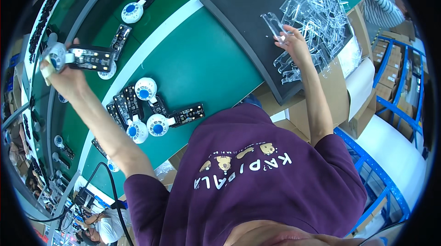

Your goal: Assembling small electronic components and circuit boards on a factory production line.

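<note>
My left hand reaches out over the green belt at the left. Its fingers are closed round a round white housing joined to a black circuit board, and the board points to the right. A pale yellow covering shows on a fingertip. Over a dark tray, my right hand pinches a clear plastic piece, long and frame-like. A tangled heap of similar clear plastic pieces lies in the tray beside that hand.
Several more white housings with boards rest on the green table. Others lie on the belt, including one white housing farther off. Cardboard boxes and blue racks stand at the right. Other people are nearby; a black cable curves at lower left.
</note>
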### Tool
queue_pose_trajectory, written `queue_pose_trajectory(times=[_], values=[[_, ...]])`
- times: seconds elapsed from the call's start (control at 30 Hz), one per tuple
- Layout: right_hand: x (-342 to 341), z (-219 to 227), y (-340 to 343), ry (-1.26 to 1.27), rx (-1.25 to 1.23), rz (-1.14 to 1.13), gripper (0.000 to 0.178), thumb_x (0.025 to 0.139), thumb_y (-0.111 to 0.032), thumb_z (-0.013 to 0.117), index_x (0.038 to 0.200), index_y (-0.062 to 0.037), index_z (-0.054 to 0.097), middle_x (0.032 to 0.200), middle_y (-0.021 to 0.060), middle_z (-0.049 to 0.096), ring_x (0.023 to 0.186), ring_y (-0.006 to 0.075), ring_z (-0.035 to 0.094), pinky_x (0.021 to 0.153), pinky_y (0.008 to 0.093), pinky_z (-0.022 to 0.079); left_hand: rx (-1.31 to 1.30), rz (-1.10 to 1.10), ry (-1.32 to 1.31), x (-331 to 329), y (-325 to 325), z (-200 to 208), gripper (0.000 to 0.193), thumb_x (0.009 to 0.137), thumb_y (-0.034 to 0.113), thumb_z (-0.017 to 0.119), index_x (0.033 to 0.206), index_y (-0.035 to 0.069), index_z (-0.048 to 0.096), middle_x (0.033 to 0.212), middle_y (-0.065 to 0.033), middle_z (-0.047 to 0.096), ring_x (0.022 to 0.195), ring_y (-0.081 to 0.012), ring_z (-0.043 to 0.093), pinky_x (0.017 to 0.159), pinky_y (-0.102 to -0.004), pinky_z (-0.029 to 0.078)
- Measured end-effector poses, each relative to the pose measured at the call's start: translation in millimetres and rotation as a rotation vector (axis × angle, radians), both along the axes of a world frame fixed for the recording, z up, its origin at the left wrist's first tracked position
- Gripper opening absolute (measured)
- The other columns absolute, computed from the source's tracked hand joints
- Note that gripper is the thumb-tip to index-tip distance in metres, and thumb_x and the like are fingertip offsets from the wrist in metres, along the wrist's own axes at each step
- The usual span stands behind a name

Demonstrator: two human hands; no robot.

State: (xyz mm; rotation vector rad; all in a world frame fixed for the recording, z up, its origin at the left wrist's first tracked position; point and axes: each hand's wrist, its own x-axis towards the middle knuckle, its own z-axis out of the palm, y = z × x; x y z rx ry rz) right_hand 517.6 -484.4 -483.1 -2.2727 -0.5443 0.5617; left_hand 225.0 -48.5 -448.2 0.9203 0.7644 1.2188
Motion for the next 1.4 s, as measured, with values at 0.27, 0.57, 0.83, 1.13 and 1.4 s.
queue_pose_trajectory(times=[0.27, 0.57, 0.83, 1.13, 1.4], values=[[-30, -12, 13, -0.743, -0.471, 0.313, 0.043, 0.082, -0.015, 0.055, 0.118, 0.0046, 0.044, 0.103, 0.02, 0.05, 0.095, 0.0353, 0.049, 0.086, 0.0395, 0.04, -0.446, -0.355, -0.239, 50, -108, -43, 0.045, 0.08, 0.04, 0.061, 0.104, 0.003, 0.049, 0.091, -0.0129, 0.059, 0.081, -0.0258, 0.059, 0.077, -0.0418, 0.049], [-31, -14, 19, -0.828, -0.394, 0.339, 0.05, 0.077, -0.013, 0.061, 0.122, -0.0017, 0.043, 0.103, 0.0194, 0.049, 0.094, 0.035, 0.048, 0.084, 0.0404, 0.04, -0.542, -0.37, -0.242, 85, -165, -48, 0.045, 0.079, 0.032, 0.065, 0.109, 0.005, 0.045, 0.09, -0.0072, 0.057, 0.077, -0.0191, 0.059, 0.069, -0.031, 0.049], [-138, 58, 106, -0.607, 0.044, 0.536, 0.055, 0.071, -0.006, 0.062, 0.124, -0.0007, 0.045, 0.105, 0.0192, 0.046, 0.098, 0.0328, 0.046, 0.082, 0.0379, 0.042, -0.468, -0.284, -0.19, 76, -170, -48, 0.06, 0.076, 0.03, 0.07, 0.117, 0.002, 0.037, 0.098, -0.0103, 0.054, 0.077, -0.019, 0.059, 0.072, -0.0292, 0.048], [-178, 22, 146, -0.653, 0.029, 0.573, 0.061, 0.07, -0.005, 0.064, 0.127, -0.0009, 0.042, 0.107, 0.0194, 0.046, 0.097, 0.0317, 0.046, 0.08, 0.039, 0.043, -0.432, -0.146, -0.081, 73, -172, -39, 0.06, 0.076, 0.028, 0.07, 0.117, 0.0, 0.036, 0.099, -0.0101, 0.054, 0.086, -0.0191, 0.057, 0.074, -0.0308, 0.047], [-161, 26, 155, -0.508, 0.195, 0.708, 0.066, 0.075, -0.002, 0.061, 0.134, -0.0045, 0.031, 0.113, 0.0191, 0.045, 0.095, 0.03, 0.05, 0.078, 0.0376, 0.045, -0.417, -0.217, -0.418, 51, -161, -26, 0.044, 0.081, 0.026, 0.064, 0.111, 0.0, 0.045, 0.097, -0.0107, 0.057, 0.088, -0.0202, 0.058, 0.078, -0.0328, 0.046]])
